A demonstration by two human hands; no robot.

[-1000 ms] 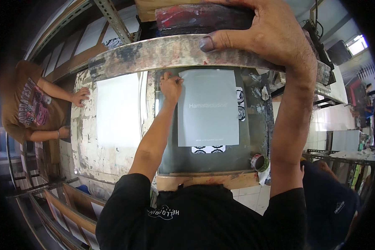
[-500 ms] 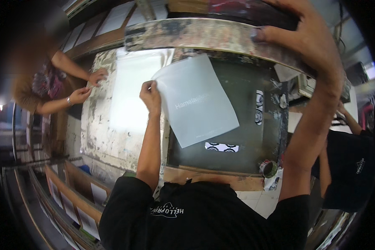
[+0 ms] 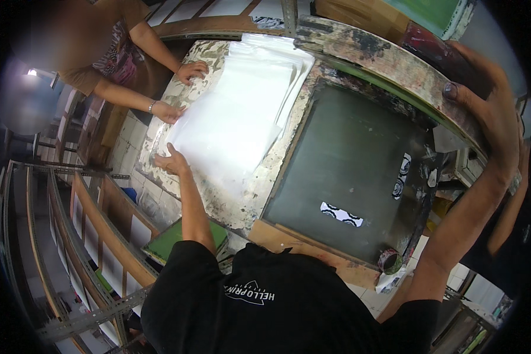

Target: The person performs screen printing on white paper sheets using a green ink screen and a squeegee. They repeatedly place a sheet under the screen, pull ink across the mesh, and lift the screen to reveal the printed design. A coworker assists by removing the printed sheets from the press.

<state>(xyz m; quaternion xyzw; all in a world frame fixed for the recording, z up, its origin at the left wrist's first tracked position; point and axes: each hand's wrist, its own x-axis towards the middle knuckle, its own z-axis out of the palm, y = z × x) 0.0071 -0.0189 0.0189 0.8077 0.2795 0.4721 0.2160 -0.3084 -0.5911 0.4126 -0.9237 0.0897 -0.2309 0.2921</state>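
My left hand [image 3: 174,163] is at the near left edge of a stack of white sheets [image 3: 242,100], its fingers apart. The top sheet lies skewed, its near corner thin and see-through. My raised right hand [image 3: 484,109] grips the wooden frame [image 3: 389,62] of a printing screen, which is tilted up along the far side of the printing bed. Below it lies the dark, flat printing bed [image 3: 342,141], with two black-and-white patterned strips, one near the front [image 3: 341,214] and one at the right [image 3: 402,176]. No sheet lies on the bed.
Across the stack, a co-worker's hand [image 3: 169,112] touches the sheets; the other hand [image 3: 192,72] rests beside them. A roll of tape [image 3: 389,261] sits at the bed's near right corner. Drying racks [image 3: 115,230] stand at left, near a green panel [image 3: 183,241]. Another person is at far right.
My left hand has moved left from above the bed to the stack; the printed sheet it held is off the bed. My right hand still holds the raised frame. The view has shifted.
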